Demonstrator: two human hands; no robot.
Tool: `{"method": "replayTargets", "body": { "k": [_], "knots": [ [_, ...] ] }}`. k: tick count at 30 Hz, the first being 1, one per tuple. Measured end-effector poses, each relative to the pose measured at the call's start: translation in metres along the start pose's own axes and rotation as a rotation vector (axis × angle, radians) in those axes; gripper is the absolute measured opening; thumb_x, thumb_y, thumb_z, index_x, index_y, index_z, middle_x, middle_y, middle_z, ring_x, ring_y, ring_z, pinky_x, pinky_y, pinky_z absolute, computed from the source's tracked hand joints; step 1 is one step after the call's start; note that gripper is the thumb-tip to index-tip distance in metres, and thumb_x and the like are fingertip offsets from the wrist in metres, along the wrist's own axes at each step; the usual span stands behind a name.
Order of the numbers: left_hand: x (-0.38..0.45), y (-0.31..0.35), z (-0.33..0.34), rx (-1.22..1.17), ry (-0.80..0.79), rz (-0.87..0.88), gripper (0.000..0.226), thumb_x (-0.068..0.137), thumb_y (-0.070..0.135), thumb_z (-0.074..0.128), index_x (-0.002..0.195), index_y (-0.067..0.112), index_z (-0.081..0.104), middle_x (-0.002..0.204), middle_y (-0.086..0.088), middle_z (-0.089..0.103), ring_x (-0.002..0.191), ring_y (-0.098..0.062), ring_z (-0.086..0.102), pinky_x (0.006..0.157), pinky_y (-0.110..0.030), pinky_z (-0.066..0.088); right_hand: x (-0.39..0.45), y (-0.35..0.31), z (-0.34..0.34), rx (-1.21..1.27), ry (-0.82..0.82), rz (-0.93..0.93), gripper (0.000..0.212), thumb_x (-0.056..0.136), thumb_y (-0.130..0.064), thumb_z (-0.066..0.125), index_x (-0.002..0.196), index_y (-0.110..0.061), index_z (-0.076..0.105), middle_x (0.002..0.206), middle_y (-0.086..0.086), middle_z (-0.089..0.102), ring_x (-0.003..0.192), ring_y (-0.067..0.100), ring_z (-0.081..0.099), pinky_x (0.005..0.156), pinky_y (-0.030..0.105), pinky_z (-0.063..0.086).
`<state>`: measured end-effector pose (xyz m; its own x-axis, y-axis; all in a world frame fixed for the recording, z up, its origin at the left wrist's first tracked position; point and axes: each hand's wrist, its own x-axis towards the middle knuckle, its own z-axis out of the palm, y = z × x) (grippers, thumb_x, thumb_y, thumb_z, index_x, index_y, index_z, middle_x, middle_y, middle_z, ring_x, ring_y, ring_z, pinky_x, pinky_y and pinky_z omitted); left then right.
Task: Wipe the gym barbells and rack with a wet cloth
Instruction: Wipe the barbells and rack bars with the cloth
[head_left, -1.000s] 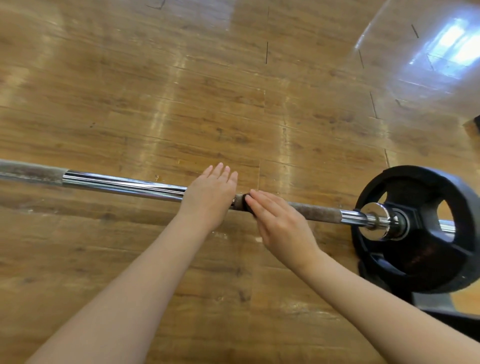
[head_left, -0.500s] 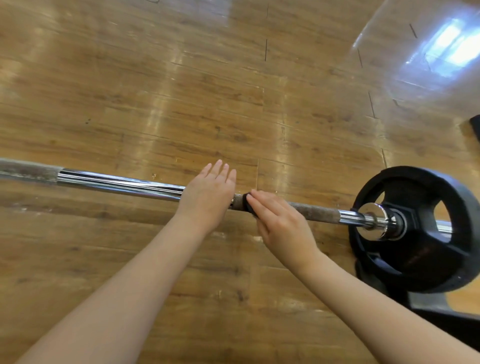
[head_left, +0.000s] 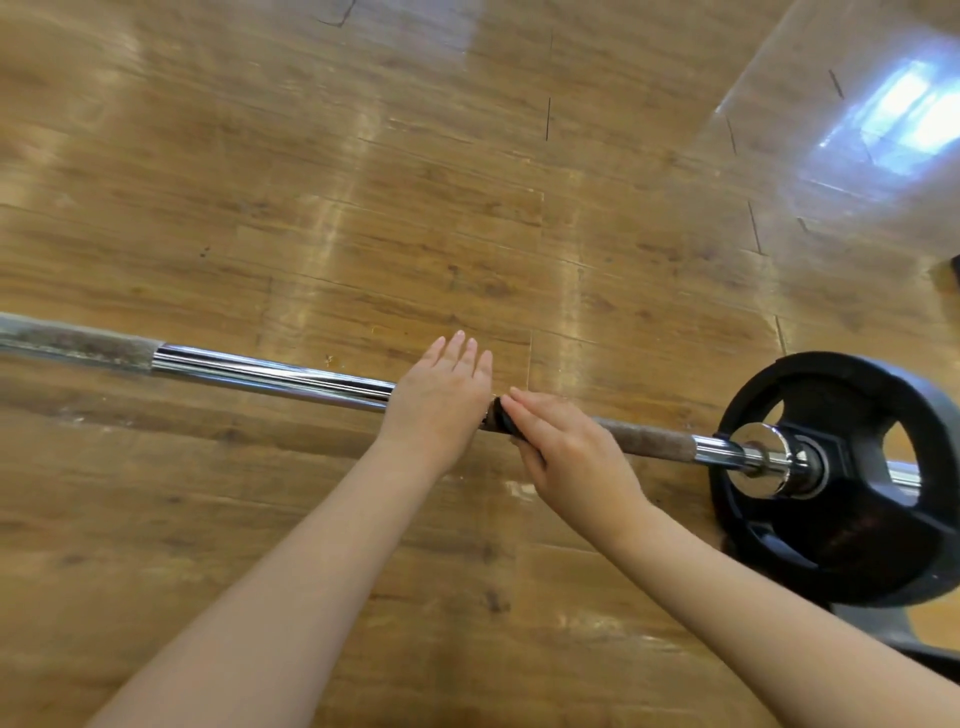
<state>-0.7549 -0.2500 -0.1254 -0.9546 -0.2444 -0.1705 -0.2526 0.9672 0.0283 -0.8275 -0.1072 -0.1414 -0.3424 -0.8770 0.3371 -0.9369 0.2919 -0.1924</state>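
A chrome barbell (head_left: 270, 375) runs left to right above the wooden floor, with rusty brown knurled stretches (head_left: 649, 441) and a black weight plate (head_left: 841, 519) on its right end. My left hand (head_left: 439, 400) lies flat on top of the bar, fingers straight and pointing away from me. Just to its right, my right hand (head_left: 571, 452) presses a small dark cloth (head_left: 500, 415) against the bar. Only the cloth's edge shows at my fingertips; the hand hides the rest.
A shiny wooden floor (head_left: 467, 208) lies under everything, with window glare at the top right. A dark stand or rack base (head_left: 893, 634) sits under the weight plate at the lower right. Another dark object (head_left: 953, 270) peeks in at the right edge.
Both hands stay almost where they were on the bar. The view has shifted slightly, and nothing was taken hold of or let go.
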Motion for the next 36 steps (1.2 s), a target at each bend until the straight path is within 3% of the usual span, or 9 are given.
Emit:
{"method": "replayTargets", "body": {
  "k": [2, 7, 11, 15, 18, 23, 27, 30, 36],
  "knots": [
    [-0.001, 0.0, 0.001, 0.004, 0.002, 0.002, 0.061, 0.097, 0.003, 0.034, 0.149, 0.002, 0.003, 0.157, -0.017, 0.007, 0.146, -0.026, 0.004, 0.118, -0.036, 0.002, -0.018, 0.019, -0.01, -0.027, -0.002, 0.024, 0.027, 0.082, -0.001, 0.06, 0.107, 0.002, 0.069, 0.109, 0.015, 0.068, 0.097, 0.027, 0.067, 0.093, 0.033, 0.049],
    [-0.001, -0.001, 0.004, 0.004, 0.008, 0.003, 0.064, 0.096, 0.003, 0.037, 0.149, 0.002, 0.0, 0.157, -0.017, 0.006, 0.146, -0.026, 0.003, 0.118, -0.036, 0.002, -0.051, 0.052, -0.045, -0.101, -0.051, 0.197, 0.045, 0.064, 0.011, 0.079, 0.107, 0.001, 0.069, 0.107, 0.013, 0.069, 0.096, 0.028, 0.068, 0.09, 0.041, 0.049],
    [0.001, 0.0, 0.004, 0.005, 0.029, 0.0, 0.059, 0.098, 0.005, 0.031, 0.15, 0.003, 0.002, 0.157, -0.017, 0.008, 0.146, -0.027, 0.005, 0.118, -0.036, 0.003, -0.018, 0.023, -0.027, -0.017, 0.032, 0.064, 0.026, 0.078, 0.0, 0.067, 0.104, 0.001, 0.07, 0.106, 0.014, 0.069, 0.096, 0.027, 0.067, 0.091, 0.031, 0.048],
    [0.0, 0.001, 0.004, -0.005, 0.024, -0.005, 0.057, 0.099, 0.006, 0.028, 0.15, 0.003, 0.002, 0.157, -0.017, 0.008, 0.146, -0.026, 0.005, 0.117, -0.035, 0.001, -0.008, 0.004, 0.007, -0.039, -0.082, -0.071, 0.047, 0.069, 0.01, 0.073, 0.115, 0.002, 0.065, 0.119, 0.017, 0.064, 0.107, 0.03, 0.063, 0.097, 0.037, 0.048],
    [-0.001, -0.001, 0.002, -0.001, -0.003, 0.007, 0.063, 0.096, 0.003, 0.035, 0.15, 0.003, 0.002, 0.158, -0.016, 0.008, 0.146, -0.025, 0.004, 0.117, -0.034, 0.001, -0.033, 0.033, -0.012, -0.072, -0.058, 0.024, 0.053, 0.065, 0.016, 0.074, 0.115, 0.003, 0.064, 0.118, 0.016, 0.064, 0.107, 0.03, 0.063, 0.1, 0.036, 0.044],
    [-0.001, -0.001, 0.004, 0.005, 0.0, 0.003, 0.062, 0.097, 0.004, 0.035, 0.15, 0.003, 0.002, 0.157, -0.016, 0.009, 0.146, -0.026, 0.005, 0.117, -0.035, 0.001, -0.054, 0.053, -0.038, -0.141, -0.034, 0.16, 0.047, 0.065, 0.013, 0.077, 0.109, 0.003, 0.067, 0.109, 0.017, 0.068, 0.097, 0.032, 0.067, 0.09, 0.045, 0.049],
    [0.0, 0.002, 0.004, 0.012, 0.012, -0.008, 0.064, 0.097, 0.005, 0.038, 0.15, 0.005, 0.002, 0.158, -0.015, 0.008, 0.146, -0.025, 0.005, 0.117, -0.037, 0.002, -0.019, 0.026, -0.024, -0.065, 0.016, 0.033, 0.029, 0.081, -0.005, 0.062, 0.108, 0.001, 0.069, 0.11, 0.014, 0.068, 0.099, 0.027, 0.066, 0.093, 0.032, 0.046],
    [-0.001, 0.004, 0.002, 0.024, 0.013, -0.011, 0.058, 0.099, 0.007, 0.031, 0.15, 0.004, 0.004, 0.157, -0.016, 0.01, 0.146, -0.025, 0.006, 0.117, -0.037, 0.001, -0.005, 0.004, 0.002, -0.058, -0.05, -0.047, 0.044, 0.067, 0.007, 0.076, 0.11, 0.003, 0.067, 0.112, 0.017, 0.067, 0.101, 0.029, 0.066, 0.092, 0.035, 0.048],
    [-0.003, 0.004, 0.002, 0.045, 0.022, 0.0, 0.058, 0.097, 0.003, 0.032, 0.149, 0.002, 0.008, 0.156, -0.018, 0.013, 0.146, -0.027, 0.009, 0.117, -0.037, 0.0, -0.054, 0.054, -0.033, -0.118, -0.03, 0.085, 0.043, 0.069, 0.012, 0.073, 0.111, 0.004, 0.066, 0.111, 0.017, 0.067, 0.099, 0.031, 0.066, 0.092, 0.042, 0.051]
  ]
}}
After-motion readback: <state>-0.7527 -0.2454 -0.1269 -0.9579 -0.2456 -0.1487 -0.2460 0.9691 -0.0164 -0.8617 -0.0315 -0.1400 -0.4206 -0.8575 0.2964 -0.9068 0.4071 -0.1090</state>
